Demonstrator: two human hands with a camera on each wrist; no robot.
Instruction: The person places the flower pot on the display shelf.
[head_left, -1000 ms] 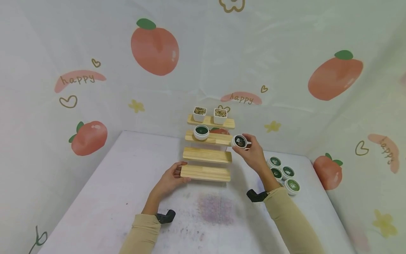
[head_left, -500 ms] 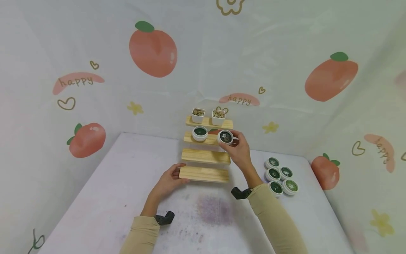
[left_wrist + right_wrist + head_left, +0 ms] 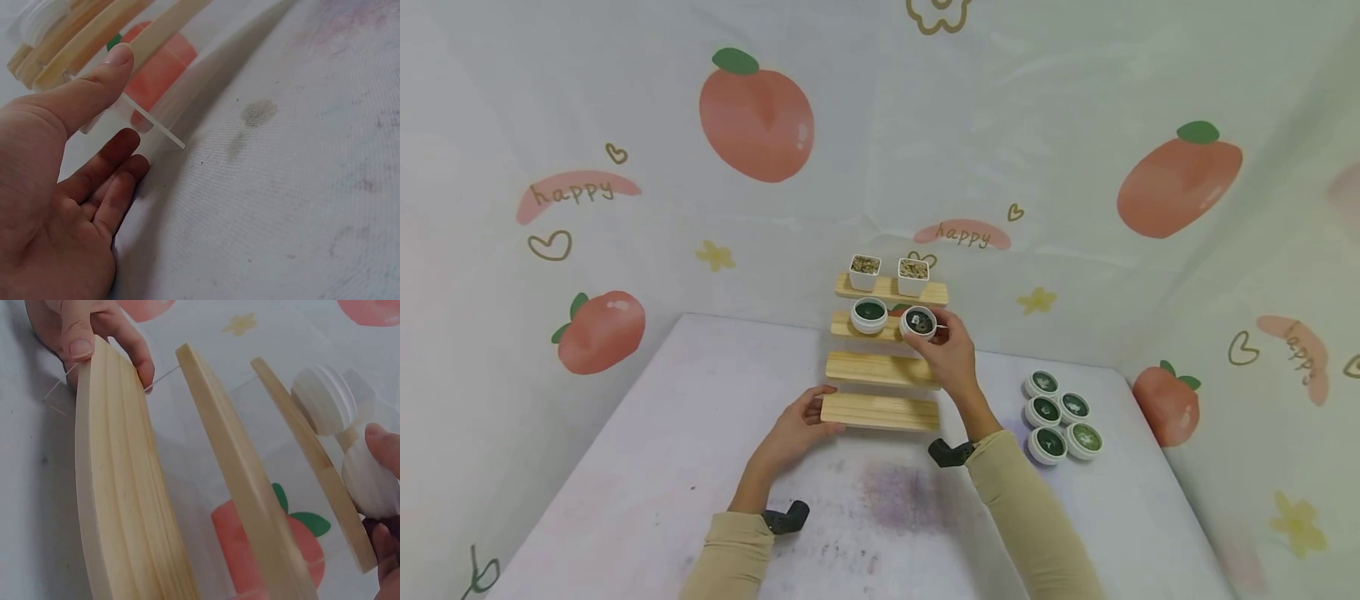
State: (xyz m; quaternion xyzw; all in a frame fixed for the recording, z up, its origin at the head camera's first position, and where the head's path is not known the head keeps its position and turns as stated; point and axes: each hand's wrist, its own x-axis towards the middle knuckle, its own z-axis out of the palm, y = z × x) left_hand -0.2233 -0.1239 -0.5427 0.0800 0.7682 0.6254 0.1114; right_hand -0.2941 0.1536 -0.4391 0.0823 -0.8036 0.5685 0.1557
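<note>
My right hand [image 3: 951, 354] holds a small round white jar [image 3: 917, 323] with a dark top at the right part of the second shelf from the top. In the right wrist view, its thumb [image 3: 384, 447] lies on the jar's ribbed white side, right at the board. A similar jar [image 3: 869, 316] with a green top sits to its left on that shelf. My left hand [image 3: 793, 429] grips the left end of the lowest wooden shelf board [image 3: 880, 412], thumb at the front edge. The left wrist view shows its other fingers [image 3: 112, 200] curled under the shelf.
Two square white pots [image 3: 865, 272] with grainy filling stand on the top board [image 3: 891, 290]. Another bare board [image 3: 883, 369] lies between the jars' shelf and the lowest one. Several green-topped jars [image 3: 1043, 411] are grouped on the table at right. A patterned cloth backdrop [image 3: 760, 250] encloses the table.
My right hand has moved left with the dark-topped jar, from beside the rack to the second shelf, next to the green-topped jar. The left hand keeps its grip on the lowest board.
</note>
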